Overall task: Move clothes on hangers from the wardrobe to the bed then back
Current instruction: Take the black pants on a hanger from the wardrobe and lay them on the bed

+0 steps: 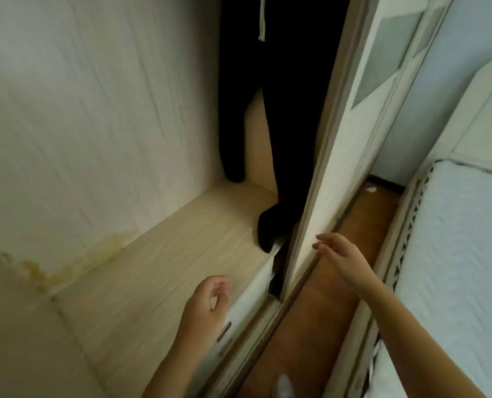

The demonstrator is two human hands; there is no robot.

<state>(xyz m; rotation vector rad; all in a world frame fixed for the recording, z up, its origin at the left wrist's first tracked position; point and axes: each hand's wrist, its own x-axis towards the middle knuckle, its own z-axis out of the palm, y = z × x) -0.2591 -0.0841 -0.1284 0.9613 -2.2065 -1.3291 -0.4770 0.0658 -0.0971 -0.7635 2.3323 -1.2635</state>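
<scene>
Plainly the wardrobe [158, 254] stands open, its pale floor panel running away beyond the left fingers. The bed [454, 254] lies off to the outer side of the right hand, well apart from both sets of fingers. Between them the sliding door [353, 139] rises just past the right fingertips.

Black clothes [290, 110] hang inside, up and ahead of both hands, their dark hems drooping onto the panel a little beyond the left fingers. No hanger shows; the top is out of sight.

The right hand [339, 257] reaches forward with its fingers [322, 247] straight and close together at the door's edge, holding nothing. Whether they press the door I cannot tell. The left hand [204, 308] hovers lower, fingers loosely curled and empty.

I judge the clothes soft, limp and light, likely to swing and slide if grabbed by the cloth. The sound hold would be high above the fingers, on the hanger's hook or neck, with a spare hand gathering the trailing hems.
</scene>
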